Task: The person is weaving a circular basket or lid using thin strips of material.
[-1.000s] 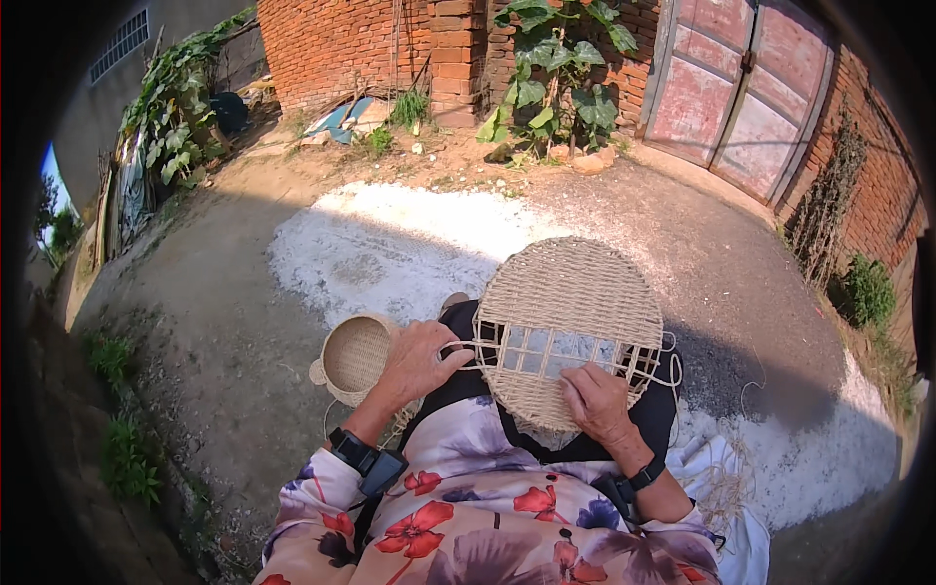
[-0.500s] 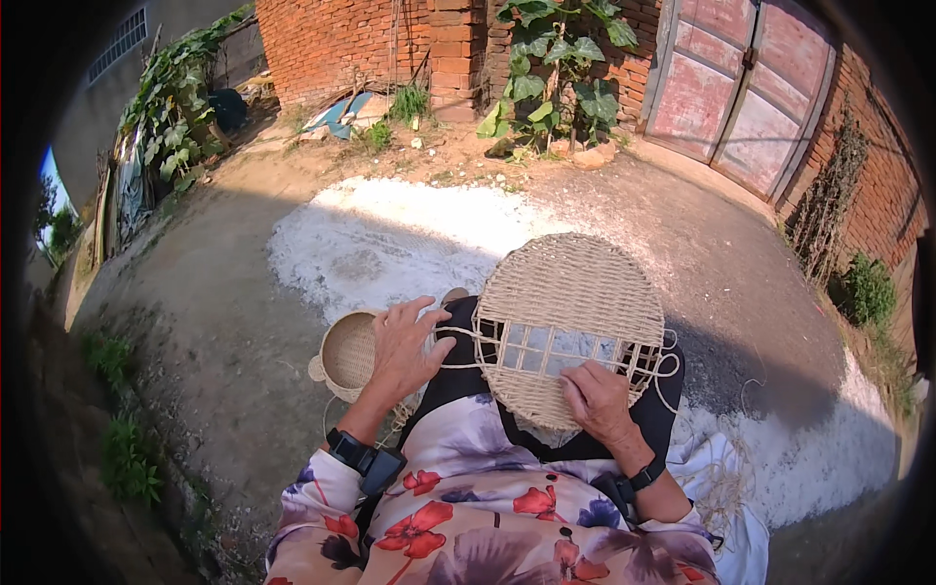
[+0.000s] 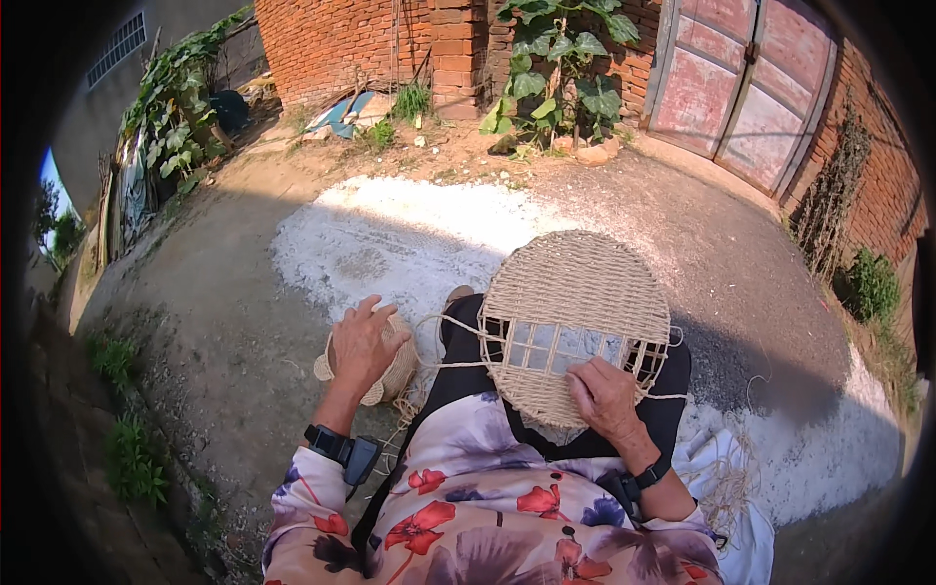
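Observation:
A round, flat piece woven from tan cord rests on my lap, with a band of bare ribs and gaps across its lower half. My right hand, fingers bent, grips the weave at the lower edge of that band. My left hand is spread out to the left, above a small round woven basket and partly covering it. From the piece's left side, a loop of cord reaches toward my left thumb; whether it touches the hand is unclear. Another cord end sticks out by my right hand.
White cloth with tangled loose cord lies at my right side. More cord hangs below the basket. White powdery material covers part of the ground ahead. A brick wall and red metal doors stand beyond.
My left hand has moved left, away from the woven piece and over the small basket, which now shows its side. The cord loops on the piece's right side have shrunk. My right hand stays put.

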A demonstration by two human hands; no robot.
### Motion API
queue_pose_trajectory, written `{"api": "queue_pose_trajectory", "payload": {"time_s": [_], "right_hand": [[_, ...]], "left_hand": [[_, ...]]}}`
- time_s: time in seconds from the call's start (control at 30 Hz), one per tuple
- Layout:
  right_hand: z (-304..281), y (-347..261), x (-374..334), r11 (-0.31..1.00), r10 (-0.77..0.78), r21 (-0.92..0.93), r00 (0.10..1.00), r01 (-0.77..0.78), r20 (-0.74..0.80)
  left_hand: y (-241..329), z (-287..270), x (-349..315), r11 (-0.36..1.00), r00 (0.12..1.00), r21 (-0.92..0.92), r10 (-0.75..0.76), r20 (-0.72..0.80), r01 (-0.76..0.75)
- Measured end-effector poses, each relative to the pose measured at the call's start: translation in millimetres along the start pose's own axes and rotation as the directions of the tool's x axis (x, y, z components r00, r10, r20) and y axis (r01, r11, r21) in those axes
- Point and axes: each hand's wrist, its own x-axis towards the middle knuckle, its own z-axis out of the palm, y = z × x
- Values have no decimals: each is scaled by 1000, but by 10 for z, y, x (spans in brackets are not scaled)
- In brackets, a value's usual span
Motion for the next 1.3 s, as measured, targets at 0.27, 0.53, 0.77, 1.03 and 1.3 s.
{"api": "queue_pose_trajectory", "payload": {"time_s": [0.27, 0.53, 0.77, 1.03, 1.3], "right_hand": [[6, 42, 3, 1000, -17, -25, 1000, 18, 20], [25, 18, 10, 999, -29, -18, 1000, 29, 10], [22, 39, -22, 1000, -10, -17, 1000, 10, -10], [-24, 5, -32, 1000, -10, -26, 1000, 10, 11], [16, 1, -9, 1000, 20, 12, 1000, -20, -11]], "left_hand": [[678, 272, 141, 874, 909, -456, 317, 272, -168], [-1340, 161, -121, 758, 820, -354, -403, 406, 548], [183, 169, 126, 885, 981, -465, 107, 162, -20], [152, 173, 179, 863, 934, -504, 163, 318, 21], [-1981, -253, -114, 883, 906, 340, -392, 158, 322]]}}
